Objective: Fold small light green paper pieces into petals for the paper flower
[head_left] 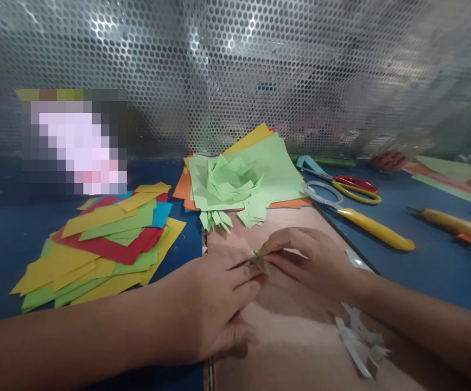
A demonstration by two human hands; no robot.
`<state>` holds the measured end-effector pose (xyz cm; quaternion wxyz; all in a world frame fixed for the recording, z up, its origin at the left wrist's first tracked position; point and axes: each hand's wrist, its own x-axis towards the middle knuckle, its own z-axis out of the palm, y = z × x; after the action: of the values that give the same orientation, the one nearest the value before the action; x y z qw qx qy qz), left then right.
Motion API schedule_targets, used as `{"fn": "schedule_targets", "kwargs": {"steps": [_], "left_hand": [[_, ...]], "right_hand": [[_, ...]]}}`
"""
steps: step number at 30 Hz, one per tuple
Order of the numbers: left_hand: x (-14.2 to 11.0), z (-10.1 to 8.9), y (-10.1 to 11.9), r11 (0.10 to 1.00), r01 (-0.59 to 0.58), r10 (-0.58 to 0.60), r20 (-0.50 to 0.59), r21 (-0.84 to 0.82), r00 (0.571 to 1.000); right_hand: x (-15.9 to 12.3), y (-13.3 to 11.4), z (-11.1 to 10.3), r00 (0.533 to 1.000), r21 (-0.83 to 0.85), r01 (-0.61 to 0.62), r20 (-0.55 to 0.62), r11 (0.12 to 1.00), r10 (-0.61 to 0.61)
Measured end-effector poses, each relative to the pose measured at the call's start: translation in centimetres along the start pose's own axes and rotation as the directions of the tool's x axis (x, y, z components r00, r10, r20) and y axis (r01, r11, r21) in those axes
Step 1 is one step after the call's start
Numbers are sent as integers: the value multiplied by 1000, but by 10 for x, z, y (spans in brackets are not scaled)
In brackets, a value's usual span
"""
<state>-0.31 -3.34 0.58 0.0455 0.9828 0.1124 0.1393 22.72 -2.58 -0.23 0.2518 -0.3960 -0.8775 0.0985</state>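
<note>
Over the light wooden board (pixel 292 347), my left hand (pixel 215 304) and my right hand (pixel 309 260) meet fingertip to fingertip. Between them is a small piece of folded green paper (pixel 255 257), mostly covered by the fingers. The right thumb and forefinger pinch it, and the left fingers press on its other side. Just beyond the hands lie folded green paper pieces (pixel 215 220) and another small stack of green folds (pixel 253 213). Behind these, a green paper flower (pixel 233 179) with pointed petals rests on a stack of coloured sheets (pixel 278 179).
Cut yellow, green, red and blue papers (pixel 109 244) lie heaped at left. On the right are scissors (pixel 353 190), a yellow-handled tool with a grey ring (pixel 374 227), and another yellow-handled tool (pixel 451 222). White paper scraps (pixel 360 336) lie near the right forearm. A perforated metal sheet (pixel 235 70) stands behind.
</note>
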Motion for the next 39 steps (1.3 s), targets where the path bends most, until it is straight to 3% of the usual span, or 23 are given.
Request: {"fn": "schedule_targets", "kwargs": {"steps": [7, 13, 29, 36, 39], "left_hand": [[-2, -1, -1, 997, 54, -49, 96, -52, 994], [-3, 1, -1, 996, 56, -51, 70, -76, 996], [1, -9, -3, 983, 117, -89, 187, -144, 978], [4, -10, -10, 979, 82, -46, 188, -189, 981], [4, -9, -10, 978, 74, -43, 161, -194, 986]], "right_hand": [[1, -2, 0, 1000, 0, 5, 13, 1000, -5], [1, -3, 0, 999, 0, -34, 20, 999, 34], [5, 8, -10, 957, -52, 254, 156, 966, -243], [7, 9, -11, 978, 39, 146, 148, 989, -150], [8, 10, -12, 974, 60, 152, 158, 986, -160]]}}
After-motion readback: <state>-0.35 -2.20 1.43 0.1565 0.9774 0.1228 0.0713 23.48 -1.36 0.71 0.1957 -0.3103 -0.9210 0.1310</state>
